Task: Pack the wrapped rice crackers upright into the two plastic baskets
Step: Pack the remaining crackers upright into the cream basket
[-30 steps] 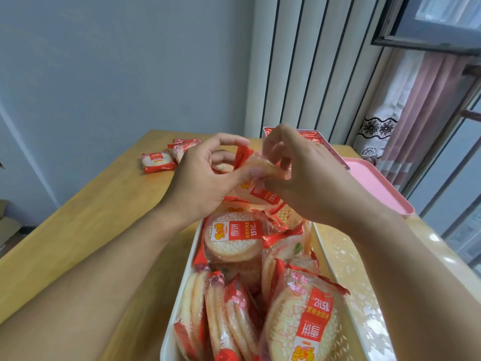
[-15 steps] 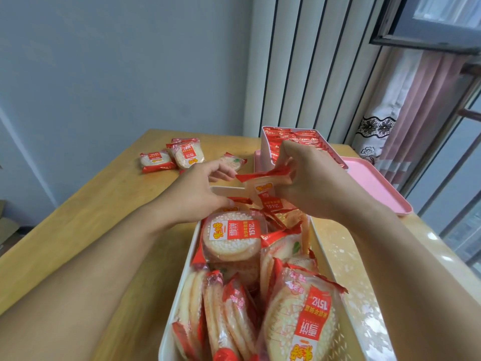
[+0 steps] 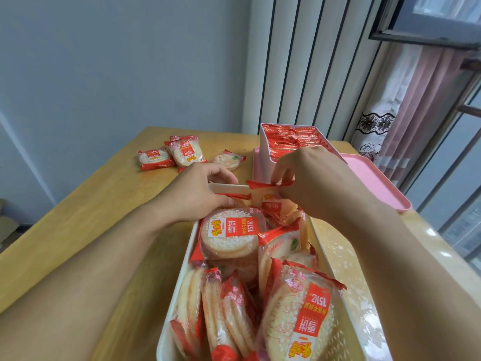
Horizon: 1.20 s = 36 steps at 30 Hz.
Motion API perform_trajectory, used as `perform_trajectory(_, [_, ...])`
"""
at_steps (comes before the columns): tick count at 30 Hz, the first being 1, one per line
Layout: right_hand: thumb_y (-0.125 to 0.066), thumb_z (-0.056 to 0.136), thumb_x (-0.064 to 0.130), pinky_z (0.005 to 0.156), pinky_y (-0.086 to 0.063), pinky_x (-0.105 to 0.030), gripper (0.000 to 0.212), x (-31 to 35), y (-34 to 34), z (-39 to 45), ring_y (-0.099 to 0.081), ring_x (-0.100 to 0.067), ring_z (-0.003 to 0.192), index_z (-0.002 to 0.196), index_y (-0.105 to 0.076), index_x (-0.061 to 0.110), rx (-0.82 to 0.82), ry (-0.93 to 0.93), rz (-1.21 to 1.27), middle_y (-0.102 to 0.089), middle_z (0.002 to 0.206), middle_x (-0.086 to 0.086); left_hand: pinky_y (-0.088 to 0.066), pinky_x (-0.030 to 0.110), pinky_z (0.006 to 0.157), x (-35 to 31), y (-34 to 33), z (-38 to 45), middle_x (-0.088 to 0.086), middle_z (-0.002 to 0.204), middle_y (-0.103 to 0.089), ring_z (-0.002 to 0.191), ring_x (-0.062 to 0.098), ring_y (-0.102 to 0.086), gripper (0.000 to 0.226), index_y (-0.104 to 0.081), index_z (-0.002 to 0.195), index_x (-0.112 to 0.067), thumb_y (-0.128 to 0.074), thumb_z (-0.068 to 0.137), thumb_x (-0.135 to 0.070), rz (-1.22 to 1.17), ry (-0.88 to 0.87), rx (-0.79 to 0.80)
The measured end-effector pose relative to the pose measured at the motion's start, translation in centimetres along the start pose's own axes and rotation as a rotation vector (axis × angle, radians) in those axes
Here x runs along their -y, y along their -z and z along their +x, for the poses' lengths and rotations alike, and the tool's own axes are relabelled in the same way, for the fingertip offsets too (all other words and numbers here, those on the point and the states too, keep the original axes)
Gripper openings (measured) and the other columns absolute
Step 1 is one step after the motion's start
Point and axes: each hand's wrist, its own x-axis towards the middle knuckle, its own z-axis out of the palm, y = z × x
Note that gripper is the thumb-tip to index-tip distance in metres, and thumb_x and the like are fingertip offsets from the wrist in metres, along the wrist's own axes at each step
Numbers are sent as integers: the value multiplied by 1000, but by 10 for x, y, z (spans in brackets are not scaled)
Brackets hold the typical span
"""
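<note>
Right hand (image 3: 315, 183) pinches an upright red-edged wrapped rice cracker (image 3: 268, 196) at the white plastic basket's (image 3: 335, 259) far end; left hand (image 3: 197, 194), fingers curled, grips neighbouring packets.

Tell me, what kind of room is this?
Probably a room in a home. There's a wooden table by a window with a pink curtain, and snack packs in a white basket, not shop shelves.

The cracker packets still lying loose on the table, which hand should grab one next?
Probably the left hand: the loose packets lie on its side, just beyond it, while the right hand pinches a packet at the white basket.
</note>
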Motion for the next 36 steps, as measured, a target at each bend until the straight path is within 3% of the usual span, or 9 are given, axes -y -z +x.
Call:
perform_trajectory(3, [-76, 85, 20, 62, -49, -25, 16, 1, -12, 2, -66, -20, 80, 94, -81, 32, 102, -7, -77, -72, 95, 3, -54, 31, 93, 0, 1, 1, -15, 106, -71, 103, 2, -65, 28, -72, 100, -30, -87, 78, -21, 5, 2, 7])
perform_trajectory(7, [-75, 83, 18, 73, -60, -34, 25, -3, -13, 3, -68, -21, 85, 102, -79, 35, 136, -28, -46, -72, 102, 3, -41, 30, 108, -5, 19, -3, -22, 119, -67, 120, -6, -56, 27, -73, 91, -34, -84, 72, -49, 33, -51, 46])
perform_trajectory(12, [-70, 93, 35, 59, -44, -19, 13, 6, 9, -7, -65, -10, 81, 103, -78, 34, 128, 45, 208, -72, 95, 15, -11, 31, 121, -19, 44, -19, -42, 157, -12, 147, -13, 5, 55, -69, 101, -54, -73, 52, -80, 328, -35, 441])
perform_trajectory(14, [-65, 95, 42, 64, -46, -24, 22, 10, 12, -10, -64, -11, 84, 112, -76, 35, 213, 91, 207, -69, 99, 16, -9, 32, 123, -17, 45, -22, -40, 159, -3, 148, -10, 13, 61, -66, 101, -55, -71, 48, -84, 402, -18, 523])
perform_trajectory(18, [-56, 100, 41, 76, -52, -32, 35, 9, 11, -11, -64, -14, 87, 133, -63, 32, 272, 96, 161, -73, 110, 7, -19, 21, 115, -22, 45, -21, -35, 153, -33, 147, -9, -18, 42, -66, 87, -41, -88, 57, -60, 198, -107, 323])
perform_trajectory(21, [-57, 97, 46, 64, -52, -18, 22, 9, 22, -11, -67, -3, 83, 113, -69, 36, 104, 91, 380, -72, 98, 17, -51, 22, 88, -25, 45, -15, -22, 112, -71, 105, 1, -65, 36, -67, 86, -29, -94, 62, -34, -124, -142, 77])
perform_trajectory(23, [-62, 92, 52, 56, -50, -12, 17, 10, 26, -11, -65, 5, 76, 101, -68, 38, 26, 74, 470, -69, 89, 23, -55, 31, 68, -26, 44, -14, -5, 86, -72, 75, 13, -67, 35, -67, 93, -20, -90, 66, -20, -290, -161, -28])
perform_trajectory(29, [-74, 88, 39, 67, -54, -27, 9, 13, 10, -10, -66, -8, 80, 97, -76, 39, 172, 47, 246, -70, 89, 17, -62, 36, 75, -24, 29, -9, 7, 95, -77, 87, 23, -75, 55, -61, 107, -19, -92, 65, -4, -392, -185, -186])
perform_trajectory(36, [-71, 90, 43, 81, -58, -36, 26, 17, 1, -13, -66, -16, 89, 115, -73, 38, 349, 68, 69, -73, 102, 10, -50, 11, 85, -23, 17, -11, -15, 92, -73, 90, -9, -66, 30, -73, 90, -25, -90, 70, -12, -12, -257, -178])
